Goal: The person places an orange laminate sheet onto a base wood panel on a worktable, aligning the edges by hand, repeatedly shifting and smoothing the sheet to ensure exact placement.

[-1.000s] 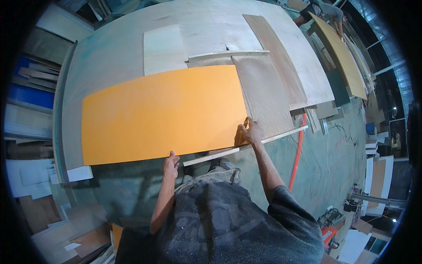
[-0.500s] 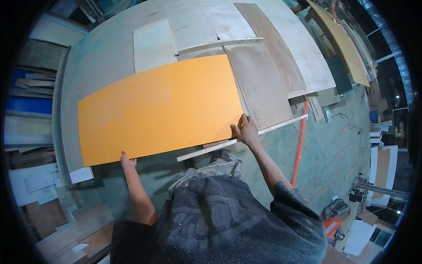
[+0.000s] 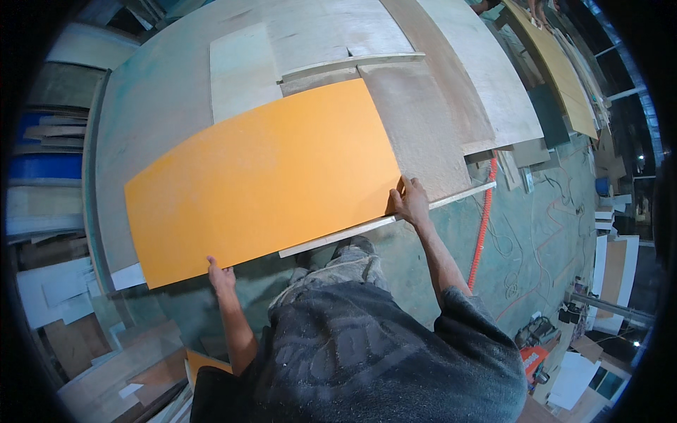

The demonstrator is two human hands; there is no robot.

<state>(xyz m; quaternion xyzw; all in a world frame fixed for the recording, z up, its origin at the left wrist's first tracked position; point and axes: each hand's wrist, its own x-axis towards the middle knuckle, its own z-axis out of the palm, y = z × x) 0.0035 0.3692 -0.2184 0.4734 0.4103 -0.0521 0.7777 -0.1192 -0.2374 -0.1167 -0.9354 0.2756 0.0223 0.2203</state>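
Observation:
A large orange-yellow rectangular panel (image 3: 268, 183) slants across the near side of the worktable (image 3: 155, 106). At its near edge, toward the left, my left hand (image 3: 221, 273) grips it with the thumb on top and the fingers hidden underneath. My right hand (image 3: 412, 201) is closed on the near right corner, thumb over the face. Below that right end runs a pale wooden strip (image 3: 338, 237) along the table's near edge. The panel's left end juts out past the table toward me.
Thin boards (image 3: 441, 77) and a raised batten (image 3: 352, 65) lie beyond the panel. An orange coiled hose (image 3: 484, 218) hangs at the right. Sheet offcuts (image 3: 120, 359) are stacked at lower left. Another person's hand (image 3: 539, 14) is by a yellowish board (image 3: 557, 70), far right.
The panel has turned: its left end has swung toward me, and its right end has shifted rightward. Both hands have moved with it, still holding. Another orange piece now shows at lower left.

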